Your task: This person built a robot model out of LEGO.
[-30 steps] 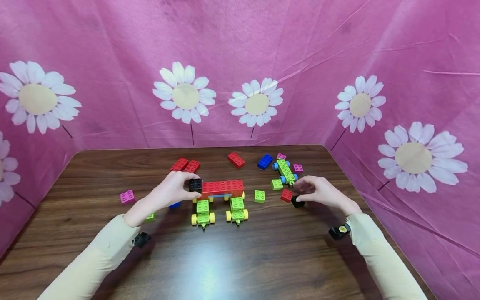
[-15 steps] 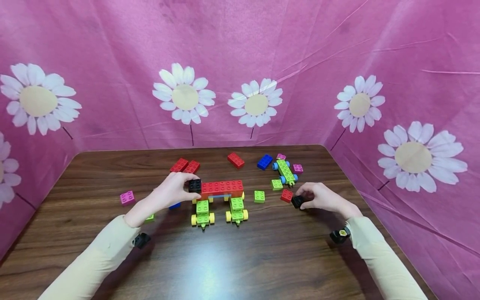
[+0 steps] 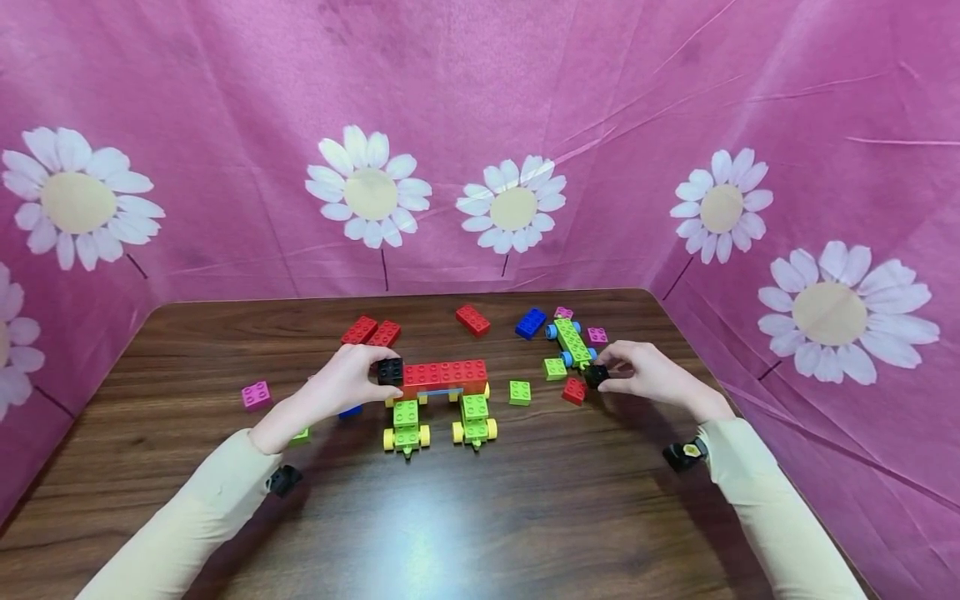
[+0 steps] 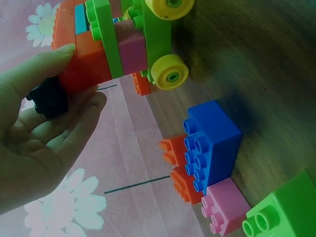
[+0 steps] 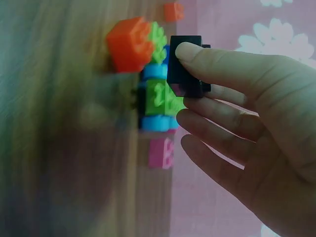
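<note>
Black plastic sits in both hands. At the centre of the head view, the left hand (image 3: 341,385) pinches one black brick (image 3: 390,372) at the left end of the red build (image 3: 444,375), its thumb also resting on the red in the left wrist view; whether that brick is fully pressed home I cannot tell. Right of centre, the right hand (image 3: 641,375) pinches a second black brick (image 3: 597,376) between thumb and fingers, seemingly lifted off the desk (image 3: 540,517), near the green car (image 3: 572,342) and a loose red brick (image 3: 574,391). Its studs point to the right edge of the right wrist view.

I judge the step in hand to be adding bricks: one being seated or steadied, the other just picked up. The next move would call for carrying the second black brick leftward, above the loose green brick (image 3: 520,392), and lining it up squarely with free studs before pressing, while the left grip braces the build against sliding.
</note>
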{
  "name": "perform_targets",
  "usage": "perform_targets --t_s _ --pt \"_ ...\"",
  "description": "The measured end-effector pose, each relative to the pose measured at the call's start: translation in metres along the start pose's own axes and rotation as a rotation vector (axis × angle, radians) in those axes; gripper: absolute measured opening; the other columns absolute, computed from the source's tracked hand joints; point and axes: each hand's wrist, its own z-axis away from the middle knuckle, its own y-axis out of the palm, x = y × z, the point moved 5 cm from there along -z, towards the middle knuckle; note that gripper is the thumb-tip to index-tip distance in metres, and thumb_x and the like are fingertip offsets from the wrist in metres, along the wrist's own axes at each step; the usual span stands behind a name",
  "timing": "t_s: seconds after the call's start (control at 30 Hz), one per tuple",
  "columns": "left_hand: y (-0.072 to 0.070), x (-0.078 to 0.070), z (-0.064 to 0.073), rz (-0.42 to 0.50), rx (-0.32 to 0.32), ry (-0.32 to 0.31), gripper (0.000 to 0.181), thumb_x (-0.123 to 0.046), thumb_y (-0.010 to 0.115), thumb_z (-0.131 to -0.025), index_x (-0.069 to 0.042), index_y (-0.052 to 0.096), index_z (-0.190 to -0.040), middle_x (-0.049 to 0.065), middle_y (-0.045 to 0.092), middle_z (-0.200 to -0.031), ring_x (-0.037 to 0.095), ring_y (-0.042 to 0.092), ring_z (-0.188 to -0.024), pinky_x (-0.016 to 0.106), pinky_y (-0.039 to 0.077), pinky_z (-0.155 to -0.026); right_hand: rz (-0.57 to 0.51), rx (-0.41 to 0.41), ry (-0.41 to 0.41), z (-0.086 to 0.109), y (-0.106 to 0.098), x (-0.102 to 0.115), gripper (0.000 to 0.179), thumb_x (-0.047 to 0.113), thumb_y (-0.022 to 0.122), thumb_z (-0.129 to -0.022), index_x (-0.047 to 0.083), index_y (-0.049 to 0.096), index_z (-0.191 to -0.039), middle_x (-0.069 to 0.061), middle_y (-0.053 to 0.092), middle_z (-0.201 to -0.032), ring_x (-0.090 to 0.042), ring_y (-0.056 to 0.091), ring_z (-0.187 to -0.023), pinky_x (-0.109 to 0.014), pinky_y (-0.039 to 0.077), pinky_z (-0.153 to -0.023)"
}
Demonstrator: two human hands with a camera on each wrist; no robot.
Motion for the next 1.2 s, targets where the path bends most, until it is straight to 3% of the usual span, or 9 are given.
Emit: perform_targets --t_s 0.17,0.37,0.7,0.9,1.2 --pt "0.001 -0.001 0.001 -0.015 -0.016 0.007 0.036 -0.015 0.084 -0.077 0.002 0.07 -0.105 0.008 0.071 -0.084 0.01 0.057 -0.069 0.024 0.05 -0.063 -0.012 0.013 -0.034 -0.017 0.0 0.019 0.026 0.019 0.081 -0.082 0.009 0.069 -0.103 -0.003 0.072 -0.099 -0.022 0.07 -0.093 -0.045 0.058 -0.084" --pt "0.001 -0.001 0.001 -0.025 -0.026 0.011 0.035 -0.014 0.085 -0.076 0.002 0.07 -0.104 0.007 0.071 -0.083 0.009 0.056 -0.068 0.023 0.049 -0.062 0.048 0.013 -0.119 -0.039 0.001 0.045 0.026 0.023 0.08 -0.083 0.013 0.069 -0.105 0.002 0.072 -0.1 -0.022 0.068 -0.092 -0.039 0.056 -0.081" --pt "0.001 -0.001 0.001 -0.02 -0.036 0.023 0.036 -0.015 0.085 -0.076 0.002 0.07 -0.104 0.007 0.071 -0.084 0.008 0.055 -0.067 0.021 0.047 -0.061 0.009 0.097 -0.166 -0.07 0.009 0.089 0.032 0.03 0.076 -0.087 0.014 0.069 -0.113 0.002 0.072 -0.108 -0.019 0.066 -0.096 -0.04 0.057 -0.084" --pt "0.001 -0.001 0.001 -0.017 -0.04 0.027 0.036 -0.015 0.085 -0.076 0.001 0.07 -0.104 0.007 0.071 -0.083 0.008 0.055 -0.068 0.021 0.047 -0.06 -0.018 0.128 -0.198 -0.081 0.016 0.106 0.035 0.035 0.074 -0.089 0.012 0.069 -0.115 0.0 0.071 -0.11 -0.02 0.067 -0.102 -0.041 0.056 -0.089" --pt "0.001 0.0 0.002 -0.013 -0.049 0.029 0.035 -0.015 0.085 -0.076 0.001 0.071 -0.103 0.005 0.07 -0.081 0.007 0.056 -0.067 0.021 0.047 -0.06 0.01 0.091 -0.278 -0.088 0.02 0.126 0.036 0.033 0.075 -0.088 0.011 0.067 -0.116 -0.001 0.072 -0.112 -0.015 0.068 -0.104 -0.039 0.057 -0.09"
